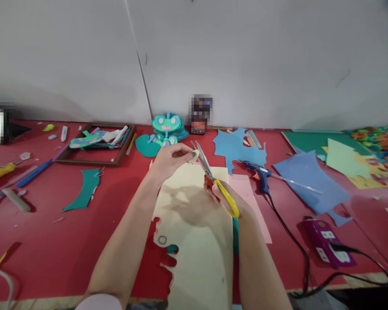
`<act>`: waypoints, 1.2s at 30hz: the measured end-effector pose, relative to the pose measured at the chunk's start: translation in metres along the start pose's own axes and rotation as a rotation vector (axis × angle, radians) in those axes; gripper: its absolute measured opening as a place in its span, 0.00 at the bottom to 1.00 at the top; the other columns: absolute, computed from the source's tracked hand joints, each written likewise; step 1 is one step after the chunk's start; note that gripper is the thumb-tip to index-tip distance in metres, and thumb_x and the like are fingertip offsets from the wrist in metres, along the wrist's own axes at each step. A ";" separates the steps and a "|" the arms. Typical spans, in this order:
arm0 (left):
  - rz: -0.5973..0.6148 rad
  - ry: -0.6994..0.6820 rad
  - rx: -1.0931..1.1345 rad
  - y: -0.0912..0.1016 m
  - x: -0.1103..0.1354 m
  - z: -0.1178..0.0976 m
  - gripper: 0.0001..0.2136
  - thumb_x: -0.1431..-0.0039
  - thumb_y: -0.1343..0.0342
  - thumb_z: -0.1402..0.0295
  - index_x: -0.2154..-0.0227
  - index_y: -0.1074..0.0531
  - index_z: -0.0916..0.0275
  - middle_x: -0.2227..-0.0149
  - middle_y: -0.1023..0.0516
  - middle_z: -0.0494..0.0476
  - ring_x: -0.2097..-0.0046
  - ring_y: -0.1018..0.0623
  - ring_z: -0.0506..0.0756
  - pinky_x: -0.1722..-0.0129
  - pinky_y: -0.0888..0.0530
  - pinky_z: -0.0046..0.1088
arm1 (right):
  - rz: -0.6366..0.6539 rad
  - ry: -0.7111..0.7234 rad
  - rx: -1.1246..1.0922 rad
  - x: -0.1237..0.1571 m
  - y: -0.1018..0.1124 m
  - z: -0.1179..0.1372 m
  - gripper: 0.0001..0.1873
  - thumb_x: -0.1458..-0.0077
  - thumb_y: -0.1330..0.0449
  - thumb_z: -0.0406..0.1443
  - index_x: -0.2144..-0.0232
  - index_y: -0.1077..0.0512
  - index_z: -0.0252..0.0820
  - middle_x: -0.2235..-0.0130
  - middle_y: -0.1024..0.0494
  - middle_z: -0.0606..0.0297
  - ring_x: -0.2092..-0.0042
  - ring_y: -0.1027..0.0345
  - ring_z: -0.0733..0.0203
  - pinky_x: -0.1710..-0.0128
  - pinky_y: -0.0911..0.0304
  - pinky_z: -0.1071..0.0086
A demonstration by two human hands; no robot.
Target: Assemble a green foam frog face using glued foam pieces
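Observation:
My right hand [228,193] grips a pair of scissors [210,172] with yellow and orange handles, the blades parted and pointing up and away. Between thumb and fingers my left hand [174,159] pinches a small cream cutout [194,156] beside the blades. I cannot tell whether the blades touch it. Under both hands lies a large cream sheet [200,254] with a scalloped left edge and a small rounded square drawn on it. Teal frog-like cutouts [166,125] sit behind my left hand.
A blue hot glue gun [260,172] and its cable lie to the right, near a purple power strip [326,243]. Blue sheets [310,181], a brown frame [87,160] with scraps, a teal strip [86,189] and a yellow tool [1,173] lie around. A phone [200,114] leans on the wall.

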State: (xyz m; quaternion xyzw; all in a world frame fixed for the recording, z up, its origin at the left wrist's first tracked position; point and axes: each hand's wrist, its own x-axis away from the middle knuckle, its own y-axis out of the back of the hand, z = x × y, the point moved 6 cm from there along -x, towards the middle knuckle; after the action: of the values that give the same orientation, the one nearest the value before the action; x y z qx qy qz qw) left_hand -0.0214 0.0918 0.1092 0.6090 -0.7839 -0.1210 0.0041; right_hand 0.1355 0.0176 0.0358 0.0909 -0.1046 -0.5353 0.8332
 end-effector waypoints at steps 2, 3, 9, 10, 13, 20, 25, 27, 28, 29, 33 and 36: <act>0.003 0.003 -0.001 0.000 0.000 0.001 0.09 0.52 0.41 0.62 0.73 0.26 0.63 0.73 0.24 0.52 0.69 0.25 0.50 0.68 0.29 0.25 | 0.000 -0.001 -0.003 0.000 0.000 0.000 0.26 0.47 0.56 0.59 0.72 0.43 0.42 0.79 0.45 0.72 0.77 0.52 0.68 0.78 0.55 0.71; 0.004 0.006 0.001 -0.001 0.000 0.001 0.09 0.52 0.41 0.62 0.73 0.26 0.63 0.73 0.24 0.52 0.69 0.25 0.50 0.68 0.29 0.25 | 0.002 -0.003 -0.007 0.000 0.000 -0.001 0.26 0.47 0.56 0.59 0.72 0.43 0.42 0.79 0.45 0.72 0.77 0.52 0.68 0.78 0.55 0.71; 0.014 0.014 0.032 -0.001 0.000 0.003 0.07 0.52 0.41 0.65 0.73 0.27 0.63 0.72 0.23 0.51 0.68 0.24 0.50 0.66 0.28 0.26 | -0.008 -0.016 -0.030 0.000 0.000 -0.004 0.27 0.47 0.56 0.59 0.70 0.39 0.41 0.79 0.45 0.72 0.77 0.53 0.68 0.79 0.55 0.72; 0.018 0.013 0.032 -0.002 -0.001 0.003 0.06 0.51 0.41 0.65 0.73 0.27 0.62 0.72 0.23 0.51 0.68 0.24 0.50 0.66 0.28 0.26 | -0.014 -0.016 -0.028 0.000 0.000 -0.004 0.27 0.47 0.56 0.59 0.70 0.39 0.41 0.79 0.45 0.72 0.77 0.52 0.68 0.79 0.55 0.72; 0.028 -0.005 0.035 -0.004 -0.001 0.004 0.07 0.51 0.41 0.65 0.73 0.27 0.63 0.72 0.23 0.51 0.68 0.25 0.49 0.67 0.28 0.25 | -0.036 -0.018 -0.024 -0.001 0.001 -0.004 0.29 0.48 0.57 0.60 0.70 0.39 0.41 0.79 0.44 0.72 0.77 0.52 0.68 0.80 0.56 0.72; 0.023 -0.007 0.028 -0.006 -0.001 0.004 0.08 0.51 0.41 0.64 0.73 0.26 0.64 0.72 0.23 0.53 0.69 0.25 0.49 0.70 0.29 0.23 | -0.026 -0.036 -0.033 -0.001 0.000 -0.002 0.28 0.49 0.58 0.61 0.72 0.42 0.43 0.80 0.45 0.72 0.78 0.52 0.68 0.80 0.55 0.72; 0.016 -0.024 0.028 -0.004 -0.001 0.002 0.07 0.51 0.41 0.64 0.72 0.27 0.63 0.72 0.23 0.52 0.69 0.25 0.49 0.69 0.29 0.23 | -0.037 -0.044 -0.035 -0.001 0.000 -0.004 0.27 0.48 0.57 0.61 0.73 0.44 0.43 0.80 0.45 0.72 0.78 0.52 0.68 0.80 0.55 0.72; 0.016 -0.017 0.022 -0.005 -0.001 0.002 0.06 0.50 0.42 0.65 0.72 0.27 0.63 0.71 0.23 0.52 0.69 0.25 0.49 0.69 0.29 0.24 | -0.036 -0.035 -0.034 -0.001 0.000 -0.005 0.27 0.48 0.57 0.60 0.73 0.43 0.43 0.80 0.45 0.72 0.78 0.52 0.68 0.80 0.55 0.72; 0.017 -0.013 0.021 -0.005 -0.002 0.002 0.06 0.50 0.42 0.66 0.73 0.27 0.63 0.71 0.23 0.52 0.69 0.25 0.49 0.69 0.29 0.24 | -0.037 -0.028 -0.031 -0.002 0.000 -0.005 0.27 0.48 0.57 0.60 0.73 0.43 0.43 0.80 0.45 0.72 0.78 0.52 0.68 0.80 0.55 0.72; 0.017 -0.009 0.023 -0.005 -0.002 0.002 0.06 0.51 0.42 0.66 0.73 0.27 0.63 0.71 0.23 0.52 0.69 0.25 0.49 0.69 0.29 0.24 | -0.039 -0.020 -0.029 -0.002 0.000 -0.005 0.27 0.48 0.57 0.60 0.72 0.42 0.43 0.80 0.45 0.72 0.78 0.52 0.68 0.80 0.55 0.72; 0.024 -0.004 0.039 -0.006 -0.002 0.003 0.06 0.51 0.41 0.65 0.73 0.27 0.63 0.72 0.23 0.52 0.69 0.24 0.49 0.68 0.29 0.23 | -0.043 -0.015 -0.024 -0.002 0.001 -0.006 0.29 0.48 0.57 0.61 0.71 0.39 0.42 0.80 0.45 0.73 0.78 0.53 0.69 0.80 0.56 0.72; 0.029 0.000 0.037 -0.006 -0.002 0.003 0.07 0.51 0.41 0.65 0.73 0.27 0.63 0.72 0.23 0.52 0.69 0.24 0.49 0.68 0.29 0.23 | -0.047 -0.027 -0.016 -0.002 0.001 -0.005 0.30 0.48 0.57 0.61 0.71 0.39 0.41 0.80 0.44 0.72 0.78 0.52 0.69 0.80 0.55 0.71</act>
State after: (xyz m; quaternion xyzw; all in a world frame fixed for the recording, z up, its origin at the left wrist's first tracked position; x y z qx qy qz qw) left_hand -0.0157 0.0926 0.1049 0.5977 -0.7946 -0.1067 -0.0054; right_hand 0.1368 0.0198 0.0311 0.0794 -0.1092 -0.5569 0.8195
